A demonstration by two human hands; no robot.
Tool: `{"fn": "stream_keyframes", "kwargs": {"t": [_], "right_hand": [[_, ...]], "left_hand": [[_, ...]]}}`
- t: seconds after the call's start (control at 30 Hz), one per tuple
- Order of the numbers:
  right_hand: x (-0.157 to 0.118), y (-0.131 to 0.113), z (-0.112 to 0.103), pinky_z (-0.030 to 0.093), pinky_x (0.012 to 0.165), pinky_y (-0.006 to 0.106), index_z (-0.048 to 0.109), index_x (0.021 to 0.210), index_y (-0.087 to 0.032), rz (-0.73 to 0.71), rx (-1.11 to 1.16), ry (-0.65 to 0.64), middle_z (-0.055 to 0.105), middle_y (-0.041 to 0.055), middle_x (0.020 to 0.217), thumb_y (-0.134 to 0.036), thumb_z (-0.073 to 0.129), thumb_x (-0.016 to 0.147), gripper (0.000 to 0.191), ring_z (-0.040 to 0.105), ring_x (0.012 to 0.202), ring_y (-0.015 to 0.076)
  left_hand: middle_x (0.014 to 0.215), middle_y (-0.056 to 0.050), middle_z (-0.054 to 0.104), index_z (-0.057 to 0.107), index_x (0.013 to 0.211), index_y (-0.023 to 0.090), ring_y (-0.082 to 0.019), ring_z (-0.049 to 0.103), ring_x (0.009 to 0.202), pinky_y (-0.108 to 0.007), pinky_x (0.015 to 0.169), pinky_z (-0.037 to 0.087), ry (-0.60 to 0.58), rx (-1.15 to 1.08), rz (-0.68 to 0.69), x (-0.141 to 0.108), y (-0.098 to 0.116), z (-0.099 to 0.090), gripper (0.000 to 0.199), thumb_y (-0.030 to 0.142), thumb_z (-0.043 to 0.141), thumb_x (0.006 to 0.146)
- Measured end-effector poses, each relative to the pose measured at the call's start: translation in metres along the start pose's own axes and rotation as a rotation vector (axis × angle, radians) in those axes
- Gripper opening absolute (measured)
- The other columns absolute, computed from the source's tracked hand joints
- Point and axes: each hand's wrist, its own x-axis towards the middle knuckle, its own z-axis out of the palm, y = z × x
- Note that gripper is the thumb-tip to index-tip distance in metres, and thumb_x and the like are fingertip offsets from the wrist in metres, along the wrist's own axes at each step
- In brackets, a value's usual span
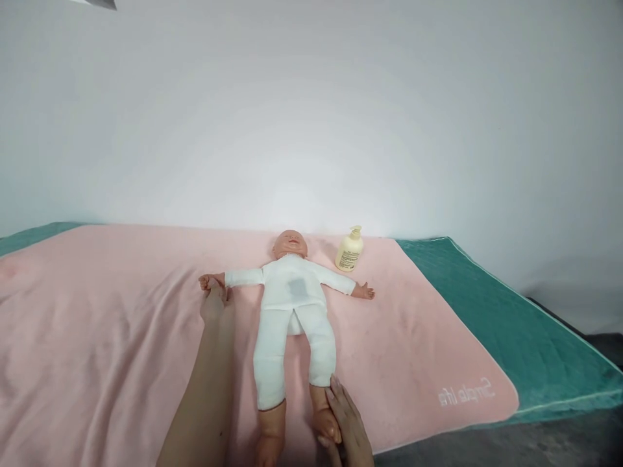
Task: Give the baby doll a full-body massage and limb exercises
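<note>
A baby doll in a white top and trousers lies face up, arms spread, head toward the wall. My left hand is at the doll's hand on the left side, its fingers closed around that small hand and wrist. At the lower right, my right hand rests against the outer side of the doll's bare foot, fingers stretched along the ankle and the thumb by the toes. A cream pump bottle stands to the right of the doll's head.
Under the doll is a pink blanket with wrinkles at the left. A green cover shows beneath it at the right and far left. A pale wall rises behind the bed.
</note>
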Motion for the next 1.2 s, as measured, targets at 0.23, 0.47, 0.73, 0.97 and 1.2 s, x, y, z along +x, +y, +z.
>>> {"fn": "stream_keyframes", "kwargs": {"t": [0.23,0.47,0.73,0.97,1.2], "right_hand": [[0.014,0.005,0.012,0.057,0.09,0.038,0.036,0.145,-0.031,0.094,0.105,0.092,0.051,0.006,0.141,-0.043,0.048,0.093,0.055,0.057,0.12,0.0275],[0.089,-0.019,-0.017,0.044,0.105,0.05,0.043,0.136,-0.025,0.141,0.156,0.136,0.045,0.0103,0.145,-0.031,0.041,0.098,0.039,0.042,0.134,0.0265],[0.153,-0.017,-0.01,0.035,0.112,0.051,0.04,0.138,-0.023,0.104,0.212,0.121,0.041,0.0103,0.148,-0.027,0.041,0.098,0.04,0.032,0.14,0.0247],[0.175,-0.023,-0.013,0.035,0.113,0.048,0.038,0.14,-0.024,0.155,0.241,0.051,0.041,0.0095,0.148,-0.028,0.044,0.097,0.043,0.034,0.139,0.0246],[0.148,-0.026,-0.024,0.038,0.111,0.047,0.038,0.142,-0.027,0.159,0.217,0.061,0.042,0.0071,0.148,-0.027,0.044,0.097,0.045,0.039,0.137,0.024]], "left_hand": [[0.101,-0.001,0.065,0.066,0.102,0.018,-0.01,0.062,0.099,-0.028,0.101,0.044,0.109,-0.082,0.099,-0.019,0.016,0.017,0.025,0.024,0.071,0.078],[0.095,-0.004,0.07,0.071,0.094,0.016,-0.02,0.064,0.095,-0.039,0.094,0.049,-0.052,0.084,0.273,-0.055,0.035,0.04,0.035,0.027,0.082,0.062],[0.098,-0.001,0.073,0.071,0.092,0.024,-0.021,0.064,0.1,-0.043,0.103,0.039,-0.541,0.56,0.737,-0.068,0.024,0.04,0.018,0.03,0.072,0.075],[0.099,0.001,0.073,0.071,0.092,0.027,-0.017,0.066,0.094,-0.047,0.113,0.022,-0.863,0.699,0.956,-0.065,0.021,0.041,0.015,0.019,0.066,0.08],[0.098,-0.003,0.072,0.072,0.091,0.022,-0.022,0.065,0.097,-0.046,0.104,0.04,-0.505,0.353,0.464,-0.057,0.027,0.038,0.024,0.028,0.078,0.068]]}}
